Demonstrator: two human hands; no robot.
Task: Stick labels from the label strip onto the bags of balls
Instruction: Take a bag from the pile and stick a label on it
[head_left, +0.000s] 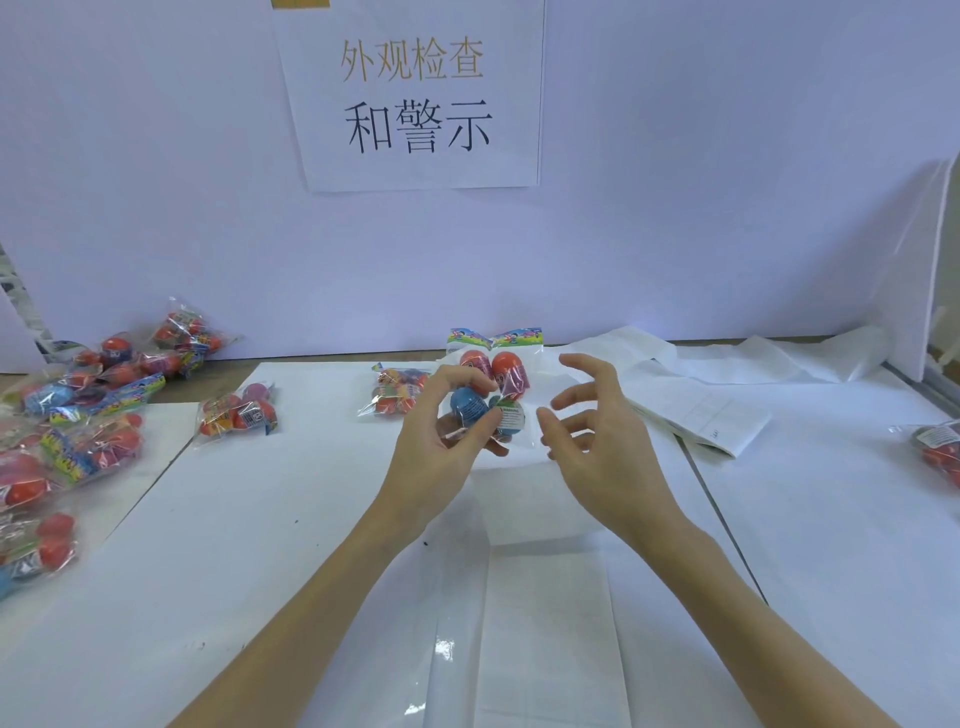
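Observation:
My left hand (441, 441) grips a clear bag of balls (491, 384) from its left side, thumb and fingers curled round the blue balls. A small white warning label (510, 415) sits on the bag's front. My right hand (597, 431) hovers just right of the bag, fingers spread and relaxed, holding nothing. The white label strip (545, 597) runs across the table below and under my hands, folding away to the back right (691, 410).
Several bags of balls are piled at the left (78, 415). Single bags lie at left centre (239, 413) and behind my left hand (397, 392). Another bag shows at the right edge (940, 449). A white wall with a paper sign (415, 93) stands behind.

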